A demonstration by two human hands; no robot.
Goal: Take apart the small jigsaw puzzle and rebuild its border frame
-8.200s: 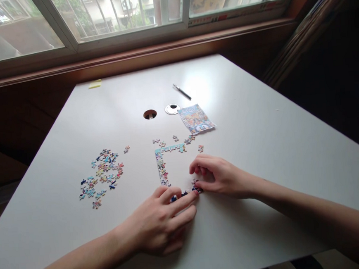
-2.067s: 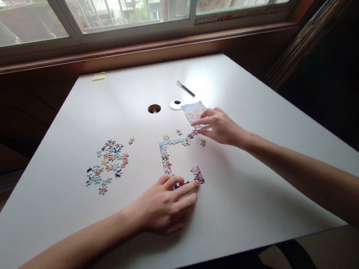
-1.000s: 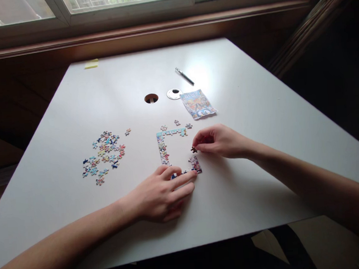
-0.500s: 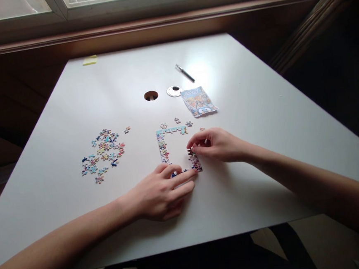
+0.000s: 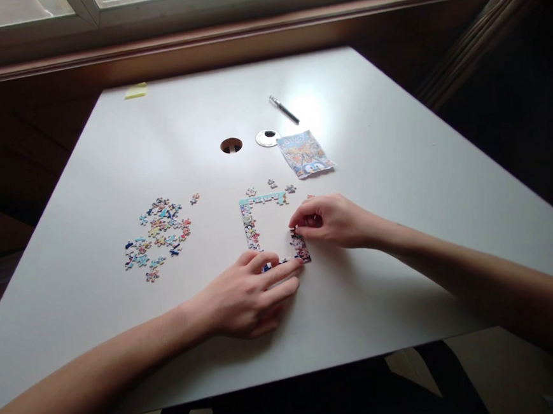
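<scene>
A partly joined jigsaw frame [image 5: 250, 225] lies on the white table [image 5: 389, 179], with a top strip, a left side and a bottom right corner. My left hand [image 5: 249, 295] lies flat on the frame's bottom edge, fingers spread and pressing it down. My right hand [image 5: 332, 220] pinches a small puzzle piece [image 5: 294, 234] and holds it against the top of the bottom right corner section [image 5: 301, 249]. A few loose pieces [image 5: 272, 185] lie just beyond the top strip.
A heap of loose puzzle pieces [image 5: 158, 232] sits to the left. A picture packet [image 5: 305, 154], a silver cap [image 5: 267, 138], a cable hole [image 5: 231, 145] and a pen [image 5: 283, 109] lie farther back. A yellow note [image 5: 135, 91] is at the far left corner.
My right hand reached to the loose pieces by the packet, took one, and brought it back down onto the corner section. My left hand has stayed on the bottom edge.
</scene>
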